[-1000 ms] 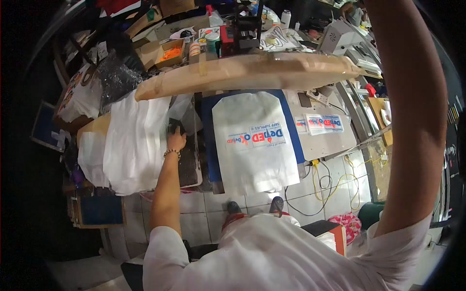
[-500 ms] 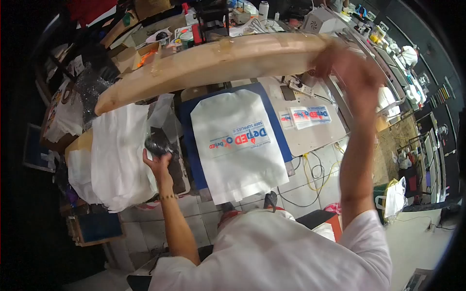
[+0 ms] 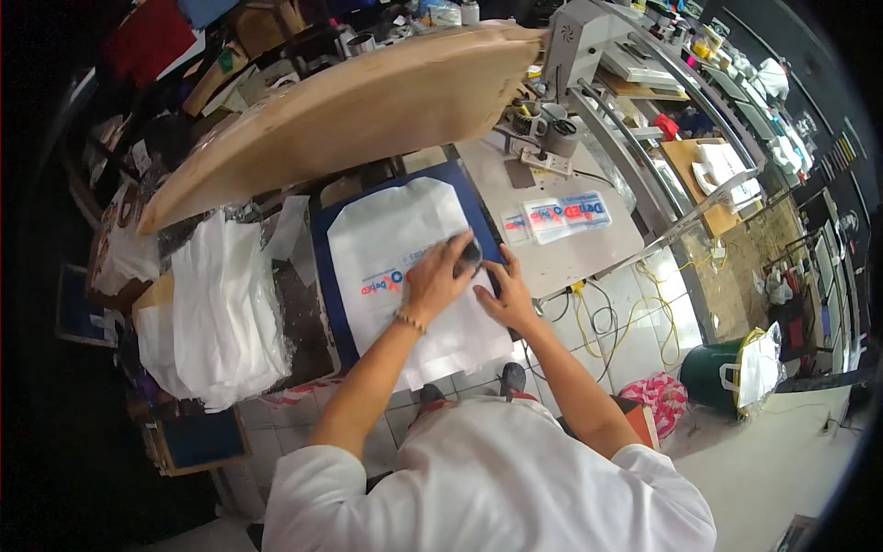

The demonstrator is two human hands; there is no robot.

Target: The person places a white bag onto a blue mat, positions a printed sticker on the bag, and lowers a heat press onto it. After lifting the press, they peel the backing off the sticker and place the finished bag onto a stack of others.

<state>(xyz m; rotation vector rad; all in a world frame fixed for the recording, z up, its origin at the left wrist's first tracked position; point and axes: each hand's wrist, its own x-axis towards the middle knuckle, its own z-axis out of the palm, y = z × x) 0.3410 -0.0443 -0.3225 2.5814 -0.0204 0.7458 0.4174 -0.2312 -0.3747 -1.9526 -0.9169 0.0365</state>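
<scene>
A white fabric bag [image 3: 397,230] with a red and blue "DepED" print lies flat on a blue board [image 3: 336,313]. On the print, my left hand [image 3: 440,278] is closed around a black, rounded, shiny bundle [image 3: 470,256] and presses it against the bag; its exact kind does not show. My right hand [image 3: 507,293] rests at the bag's right edge, fingers spread, close beside the bundle. Part of the print is hidden under my left hand. Above the board, a long tan panel [image 3: 368,110] stands tilted up.
A stack of white bags [image 3: 225,304] lies on the left. Printed sheets [image 3: 568,217] sit on the grey tabletop [image 3: 589,258] at right, near a power strip [image 3: 547,163] and mugs [image 3: 556,133]. Cables [image 3: 612,322] trail over the floor. A green bin [image 3: 713,373] stands at lower right.
My left hand has carried the black bundle from beside the stack rightward onto the print. My right hand has left the tan panel and come down to the bag's edge.
</scene>
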